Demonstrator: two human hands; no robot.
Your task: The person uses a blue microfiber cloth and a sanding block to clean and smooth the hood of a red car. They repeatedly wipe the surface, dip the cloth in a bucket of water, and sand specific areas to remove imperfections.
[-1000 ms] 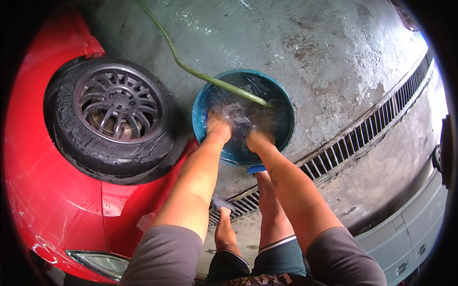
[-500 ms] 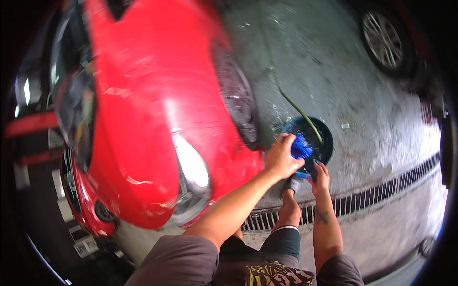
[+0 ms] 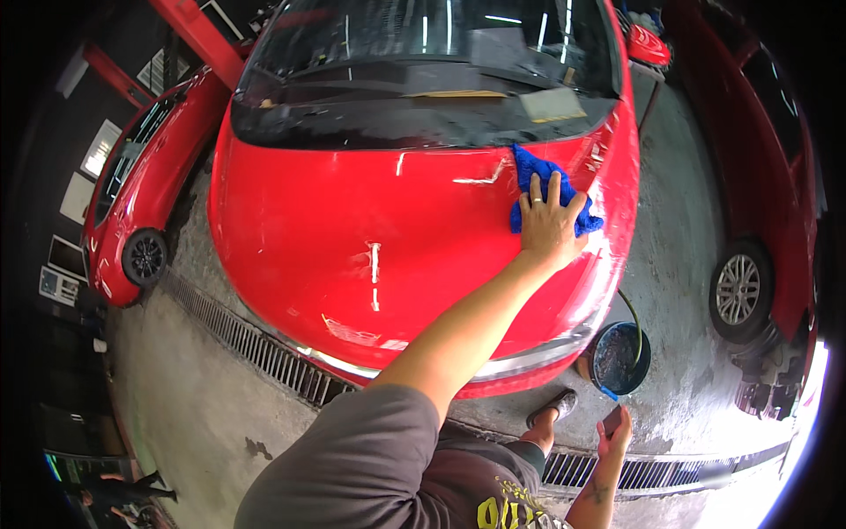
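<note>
Blue cloth (image 3: 529, 162), crumpled; probably soft, light, slippery if wet, best gripped mid-bunch; left hand (image 3: 550, 233), fingers spread apart over it; right hand (image 3: 619, 434), curled round a dark block (image 3: 612, 420).

A car workshop was indicated by a red car (image 3: 352, 212) flanked by two more cars (image 3: 159, 207), a concrete floor (image 3: 194, 397) crossed by a slotted drain (image 3: 256, 348), and, in the dim upper left, red beams (image 3: 198, 35), perhaps a lift's.
</note>
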